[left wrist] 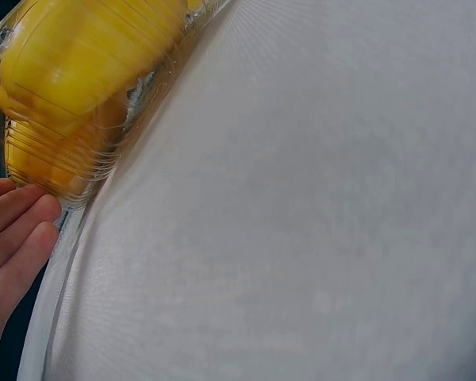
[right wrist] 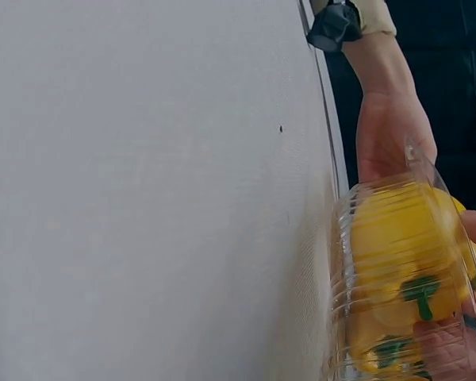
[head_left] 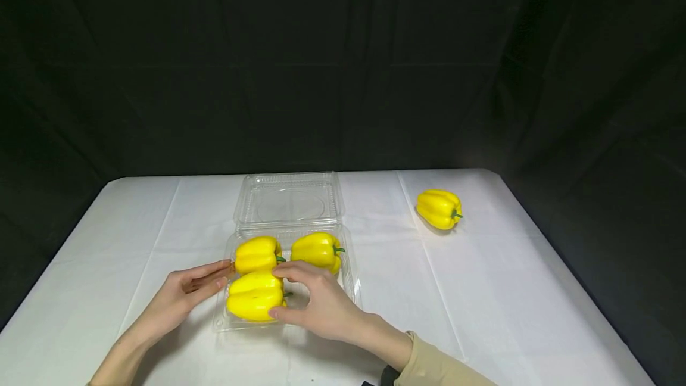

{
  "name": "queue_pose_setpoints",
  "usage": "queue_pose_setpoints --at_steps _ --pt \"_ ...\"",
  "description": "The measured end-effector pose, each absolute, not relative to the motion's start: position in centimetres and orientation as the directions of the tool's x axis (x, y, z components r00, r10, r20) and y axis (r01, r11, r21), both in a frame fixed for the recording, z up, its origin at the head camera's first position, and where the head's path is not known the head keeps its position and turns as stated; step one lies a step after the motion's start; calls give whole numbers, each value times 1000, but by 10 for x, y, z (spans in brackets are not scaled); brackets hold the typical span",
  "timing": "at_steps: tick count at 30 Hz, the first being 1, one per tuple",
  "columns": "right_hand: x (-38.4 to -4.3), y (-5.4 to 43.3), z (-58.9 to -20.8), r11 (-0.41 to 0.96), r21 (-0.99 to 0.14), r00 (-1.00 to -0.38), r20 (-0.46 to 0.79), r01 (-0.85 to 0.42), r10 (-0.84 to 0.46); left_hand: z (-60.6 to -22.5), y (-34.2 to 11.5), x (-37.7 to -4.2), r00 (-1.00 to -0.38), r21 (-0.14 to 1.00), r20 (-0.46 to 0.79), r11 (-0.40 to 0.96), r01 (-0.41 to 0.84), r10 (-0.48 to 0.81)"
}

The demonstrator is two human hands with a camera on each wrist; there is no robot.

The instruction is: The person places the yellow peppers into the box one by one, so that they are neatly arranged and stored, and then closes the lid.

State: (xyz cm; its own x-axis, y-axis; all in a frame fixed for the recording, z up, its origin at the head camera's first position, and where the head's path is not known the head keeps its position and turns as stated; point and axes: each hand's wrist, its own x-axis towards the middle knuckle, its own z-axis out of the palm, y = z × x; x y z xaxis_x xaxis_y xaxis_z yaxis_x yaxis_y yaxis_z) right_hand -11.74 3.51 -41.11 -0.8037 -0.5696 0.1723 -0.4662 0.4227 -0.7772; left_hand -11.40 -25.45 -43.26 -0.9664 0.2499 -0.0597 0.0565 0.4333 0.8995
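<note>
A clear hinged plastic container (head_left: 351,282) lies open on the table with three yellow bell peppers in its base. My right hand (head_left: 327,302) holds the front yellow bell pepper (head_left: 254,296), thumb on its near side and fingers over its far side. Behind it sit the back left pepper (head_left: 257,255) and the back right pepper (head_left: 313,250), stems pointing right. At the container's left wall, my left hand (head_left: 184,293) has its fingers extended, thumb apart from them. Left fingertips (left wrist: 44,210) lie against the ribbed clear wall in the left wrist view.
The container's lid (head_left: 289,198) is folded back toward the far table edge. Another yellow bell pepper (head_left: 439,209) lies apart at the far right on the white tablecloth (head_left: 498,302). A black curtain (head_left: 343,64) hangs behind the table.
</note>
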Motion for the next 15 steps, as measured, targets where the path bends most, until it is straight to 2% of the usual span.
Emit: queue_pose_setpoints --at_steps 15 --pt "-116 35 -407 434 -764 -806 182 -476 -564 -434 -255 -115 -964 909 -36 410 78 264"
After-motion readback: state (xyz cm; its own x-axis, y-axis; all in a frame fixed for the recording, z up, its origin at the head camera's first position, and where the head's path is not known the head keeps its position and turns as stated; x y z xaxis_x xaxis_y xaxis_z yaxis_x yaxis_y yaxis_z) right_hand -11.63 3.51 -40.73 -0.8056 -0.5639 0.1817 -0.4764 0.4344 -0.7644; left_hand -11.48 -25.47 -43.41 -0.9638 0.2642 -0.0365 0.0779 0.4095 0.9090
